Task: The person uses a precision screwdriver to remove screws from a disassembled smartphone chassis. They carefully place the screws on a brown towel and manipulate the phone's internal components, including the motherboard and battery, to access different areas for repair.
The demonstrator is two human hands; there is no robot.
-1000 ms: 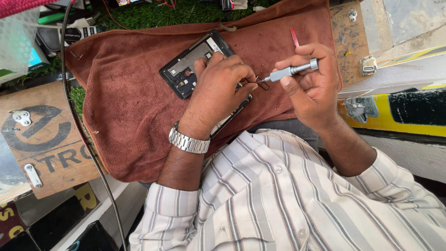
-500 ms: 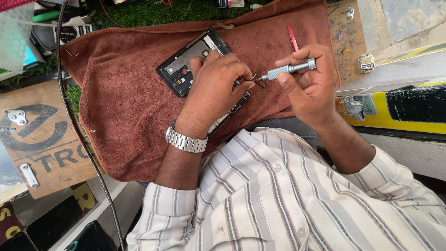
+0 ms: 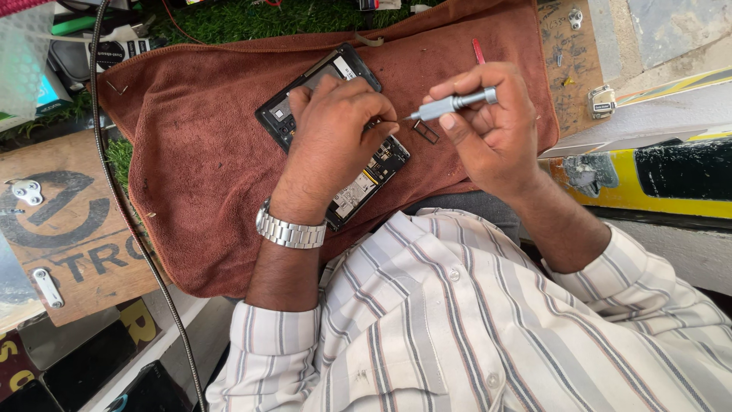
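Two hands are engaged: the left hand [image 3: 335, 130] presses the opened phone [image 3: 335, 137] flat on the brown towel [image 3: 198, 152]; the right hand [image 3: 488, 122] pinches a slim screwdriver [image 3: 454, 104]. Thin, fragile; best gripped by its edges.

My one head-worn camera looks steeply down, close over my left hand [image 3: 335, 130] and right hand [image 3: 488, 126].

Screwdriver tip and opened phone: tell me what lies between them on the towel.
In the head view, a small dark rectangular frame lies on the brown towel between the screwdriver in the right hand and the opened phone under the left hand.
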